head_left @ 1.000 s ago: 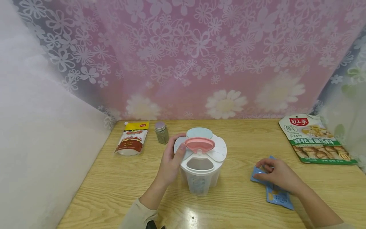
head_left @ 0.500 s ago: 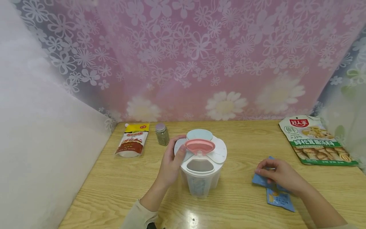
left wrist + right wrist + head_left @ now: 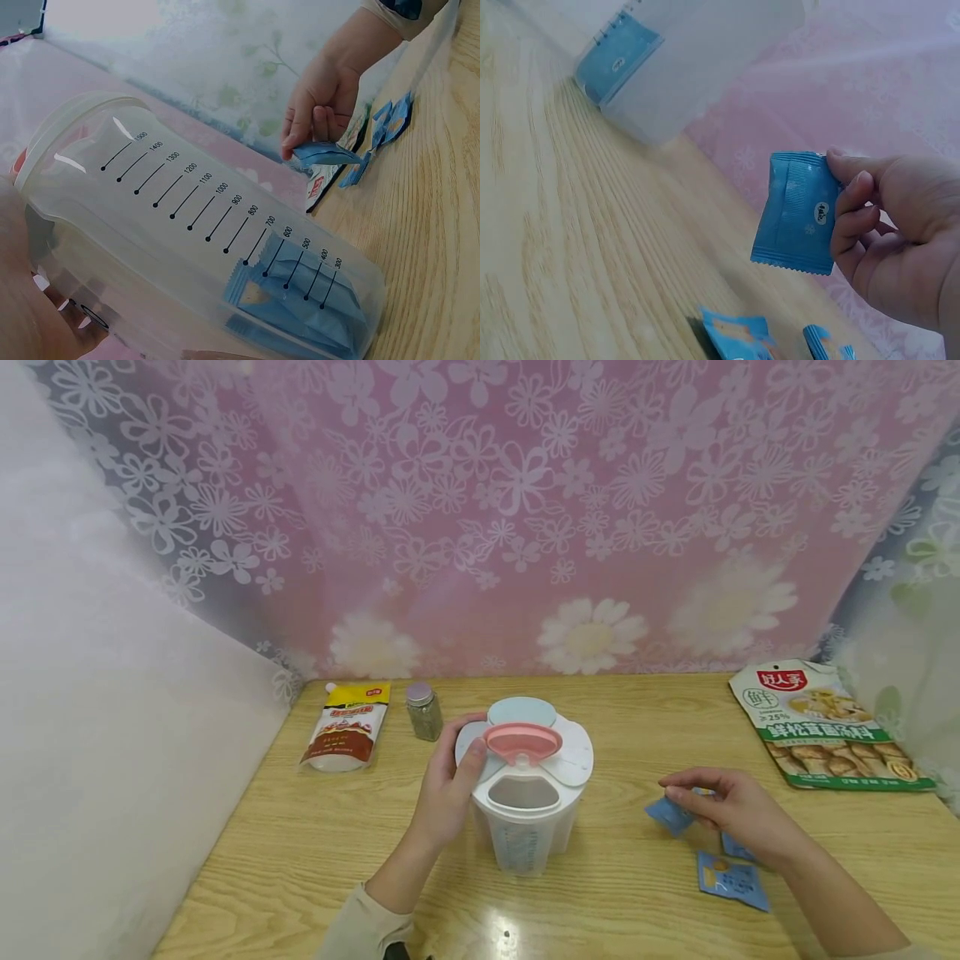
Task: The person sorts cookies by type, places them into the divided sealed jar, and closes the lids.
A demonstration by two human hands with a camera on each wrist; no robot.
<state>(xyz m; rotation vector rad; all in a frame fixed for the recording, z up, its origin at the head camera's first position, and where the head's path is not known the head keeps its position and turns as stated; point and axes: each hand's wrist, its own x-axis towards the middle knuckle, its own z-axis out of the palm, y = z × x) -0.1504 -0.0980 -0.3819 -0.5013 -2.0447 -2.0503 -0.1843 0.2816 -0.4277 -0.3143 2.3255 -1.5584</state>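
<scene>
Blue sachet (image 3: 796,217): one, pinched in right hand (image 3: 742,817) above counter (image 3: 315,852). Translucent compartmented container (image 3: 525,845): one, gripped at lid (image 3: 576,758) by left hand (image 3: 446,789); pink flap (image 3: 523,742) raised.

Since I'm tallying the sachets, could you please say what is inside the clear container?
Blue sachets lie at the bottom of the clear container; they overlap, so any covered beneath cannot be counted.

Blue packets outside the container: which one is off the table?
The packet pinched in the right hand, held up in the air; the other loose packets lie on the table.
</scene>
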